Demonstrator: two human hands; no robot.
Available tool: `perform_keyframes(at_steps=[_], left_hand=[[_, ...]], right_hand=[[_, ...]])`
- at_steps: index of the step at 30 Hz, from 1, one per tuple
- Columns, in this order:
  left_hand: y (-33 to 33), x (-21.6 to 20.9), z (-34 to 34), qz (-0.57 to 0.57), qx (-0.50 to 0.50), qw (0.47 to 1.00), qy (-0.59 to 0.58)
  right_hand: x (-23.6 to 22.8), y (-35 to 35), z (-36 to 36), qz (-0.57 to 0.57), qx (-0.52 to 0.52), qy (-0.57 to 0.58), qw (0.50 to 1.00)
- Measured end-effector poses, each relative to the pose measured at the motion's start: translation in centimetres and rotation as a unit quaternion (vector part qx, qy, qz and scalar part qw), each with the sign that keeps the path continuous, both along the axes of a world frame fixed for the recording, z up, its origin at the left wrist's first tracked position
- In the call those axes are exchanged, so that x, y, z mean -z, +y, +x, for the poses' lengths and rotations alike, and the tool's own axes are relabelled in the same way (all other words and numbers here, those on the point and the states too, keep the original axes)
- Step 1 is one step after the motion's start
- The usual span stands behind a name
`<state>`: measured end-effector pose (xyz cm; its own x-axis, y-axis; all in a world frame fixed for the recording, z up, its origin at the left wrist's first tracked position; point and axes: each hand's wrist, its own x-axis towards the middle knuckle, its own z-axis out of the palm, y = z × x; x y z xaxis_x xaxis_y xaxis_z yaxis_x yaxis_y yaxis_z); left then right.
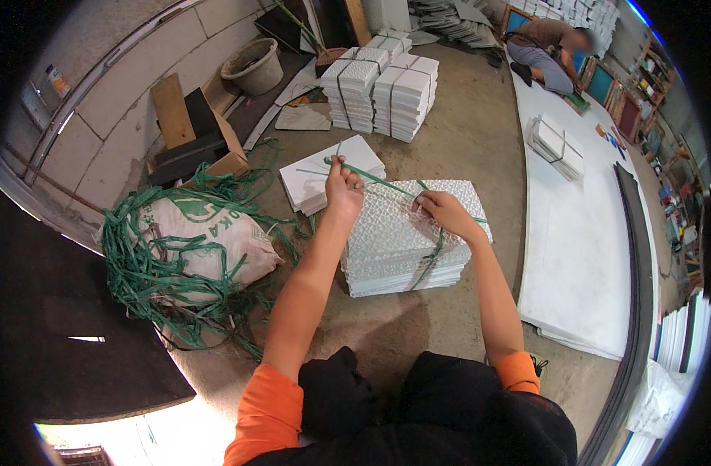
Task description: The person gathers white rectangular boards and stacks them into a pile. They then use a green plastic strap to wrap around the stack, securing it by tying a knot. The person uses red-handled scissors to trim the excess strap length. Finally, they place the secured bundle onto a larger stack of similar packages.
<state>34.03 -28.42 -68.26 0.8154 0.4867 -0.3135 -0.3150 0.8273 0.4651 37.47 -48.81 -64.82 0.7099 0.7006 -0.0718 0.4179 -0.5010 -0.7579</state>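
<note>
1. The stack of white patterned tiles (406,245) is lying on the concrete floor (464,132), directly in front of the person and just past both hands.
2. The left hand (344,185) is closing around the green strap (386,183) and is holding it above the far left corner of the stack.
3. The right hand (442,211) is resting on the top tile, with the fingers pinching the strap where it is crossing the surface.
4. Between the two hands the strap is running tight, from upper left to lower right, and then it is going down over the near edge of the stack.
5. The right hand is the nearer one to the middle of the stack; the left hand is sitting at its edge.
6. A second, smaller pile of plain tiles (324,175) is lying just behind the left hand, nearly touching the stack.
7. A sack wrapped in loose green straps (188,245) is lying well to the left.
</note>
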Motion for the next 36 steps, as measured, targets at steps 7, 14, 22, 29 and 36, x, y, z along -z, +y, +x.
perform_keyframes(at_steps=[7, 14, 22, 29, 36], left_hand=[[-3.0, 1.9, -0.9, 0.264, 0.036, 0.963, 0.040], [-5.4, 0.9, -2.3, 0.352, 0.133, 0.920, 0.113], [-3.1, 2.4, -1.5, 0.377, 0.194, 0.906, 0.008], [-2.8, 1.2, -0.7, 0.412, 0.159, 0.897, 0.015], [-1.9, 0.5, -0.9, 0.300, 0.211, 0.930, -0.012]], right_hand=[[0.8, 3.4, 0.3, 0.216, 0.114, 0.069, 0.967], [4.3, 3.7, 1.1, 0.291, 0.239, 0.254, 0.891], [6.8, 5.2, 2.7, 0.160, 0.211, -0.106, 0.958], [4.6, 6.2, -0.9, 0.055, 0.187, -0.138, 0.971], [4.5, 6.3, -1.4, 0.096, 0.192, -0.132, 0.968]])
